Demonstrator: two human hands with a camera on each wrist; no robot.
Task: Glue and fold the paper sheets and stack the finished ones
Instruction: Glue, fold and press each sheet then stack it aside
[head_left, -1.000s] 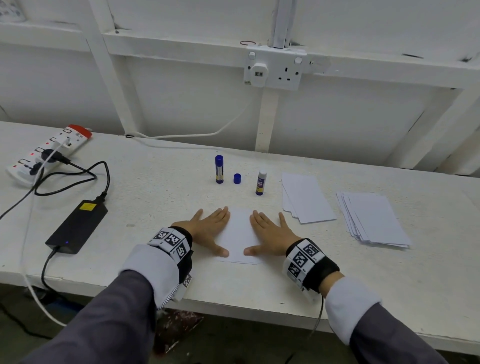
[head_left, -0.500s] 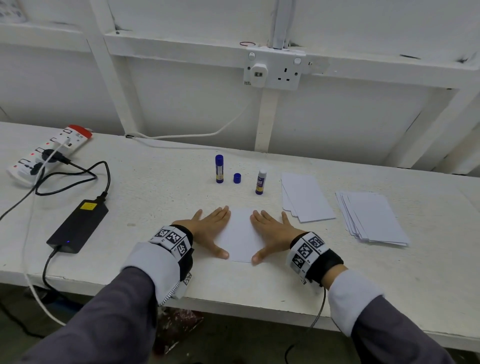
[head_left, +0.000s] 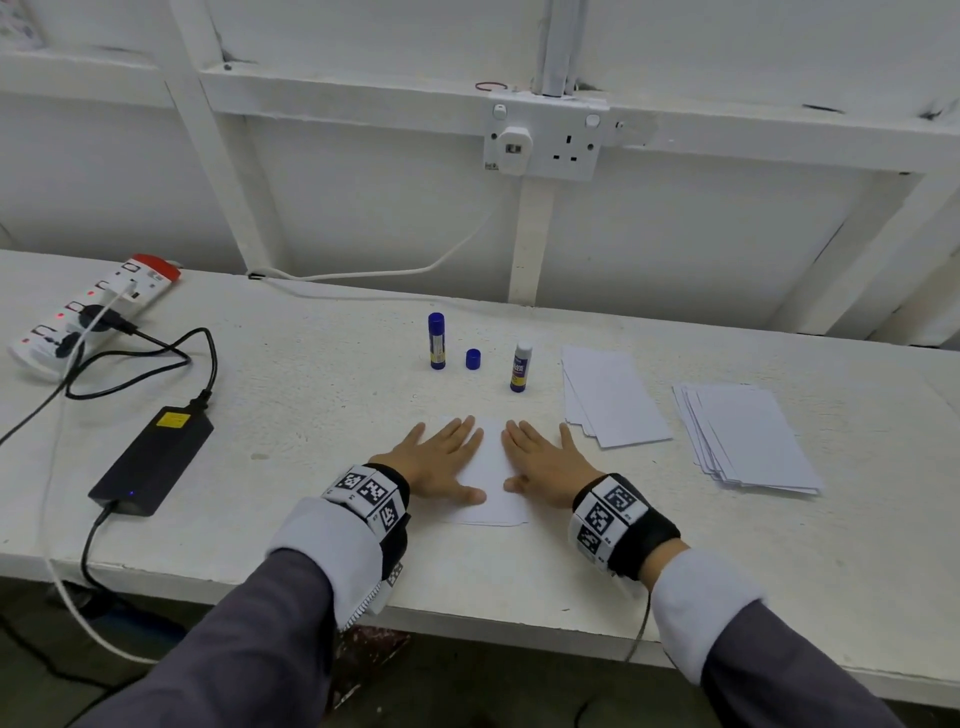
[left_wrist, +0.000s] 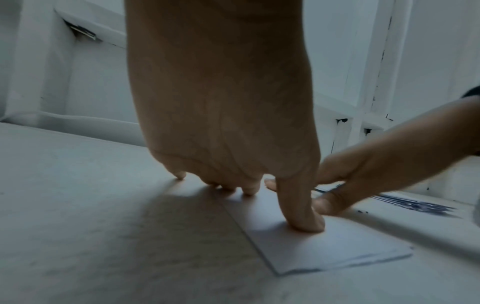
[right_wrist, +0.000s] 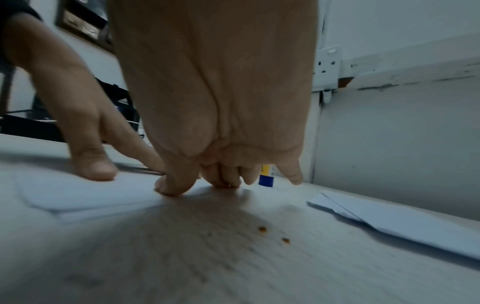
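Flat, both hands press the folded white sheet (head_left: 491, 467): left hand (head_left: 434, 462) and right hand (head_left: 543, 462), fingers straight, near the bench (head_left: 311, 415) edge; bare bench lies leftward.

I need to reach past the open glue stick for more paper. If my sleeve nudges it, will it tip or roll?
The open glue stick stands upright, tall and narrow, so a nudge would probably tip it. It looks round, so once down it would likely roll. With the cap off, its exposed tip might smear the table.
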